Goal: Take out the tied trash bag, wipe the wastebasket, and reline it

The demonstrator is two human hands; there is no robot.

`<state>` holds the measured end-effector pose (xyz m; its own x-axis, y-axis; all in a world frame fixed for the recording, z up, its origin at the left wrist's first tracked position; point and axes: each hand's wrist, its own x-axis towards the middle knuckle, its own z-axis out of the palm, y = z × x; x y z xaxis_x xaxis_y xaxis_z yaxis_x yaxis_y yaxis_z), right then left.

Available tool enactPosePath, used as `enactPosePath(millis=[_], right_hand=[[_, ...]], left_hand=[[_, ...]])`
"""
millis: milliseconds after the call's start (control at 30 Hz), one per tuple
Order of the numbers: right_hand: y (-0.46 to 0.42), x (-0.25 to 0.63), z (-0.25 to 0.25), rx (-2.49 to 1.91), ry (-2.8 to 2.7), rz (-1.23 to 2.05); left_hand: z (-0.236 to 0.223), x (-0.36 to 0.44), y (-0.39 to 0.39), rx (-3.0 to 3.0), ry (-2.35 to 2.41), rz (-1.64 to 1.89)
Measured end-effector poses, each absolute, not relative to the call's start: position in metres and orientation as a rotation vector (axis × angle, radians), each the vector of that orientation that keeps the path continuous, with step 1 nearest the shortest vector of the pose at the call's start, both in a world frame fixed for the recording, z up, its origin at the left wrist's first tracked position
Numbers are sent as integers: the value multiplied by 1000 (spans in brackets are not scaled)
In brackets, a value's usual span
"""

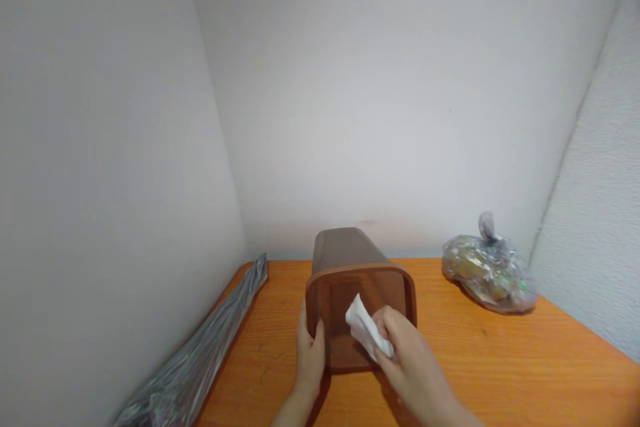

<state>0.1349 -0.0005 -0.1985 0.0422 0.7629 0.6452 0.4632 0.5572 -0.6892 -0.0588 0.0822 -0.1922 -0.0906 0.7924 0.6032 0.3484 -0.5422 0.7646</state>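
Observation:
A brown plastic trash bin (350, 247) lies on its side on the wooden table, its open mouth facing me. My left hand (310, 352) grips the bin's left rim, with the thumb at the inner edge and the other fingers hidden along the outside wall. In front of the bin's opening, my right hand (406, 350) is closed around a crumpled white tissue or cloth (364, 324). One end of it sticks out past the fingers toward the inside of the bin.
A long grey plastic bag (210, 340) lies stretched along the left edge of the orange-brown table (470, 360), by the wall. At the back right sits a knotted clear plastic bag (487, 270) with mixed contents. White walls (350, 93) enclose the back and sides.

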Motion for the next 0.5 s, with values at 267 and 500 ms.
enactPosePath(millis=[267, 500], right_hand=[[69, 77, -233, -1158, -2088, 153], [152, 83, -207, -1412, -1979, 46]], left_hand=[[-216, -67, 91, 1820, 1221, 1563], [-213, -69, 94, 1917, 1254, 1541]])
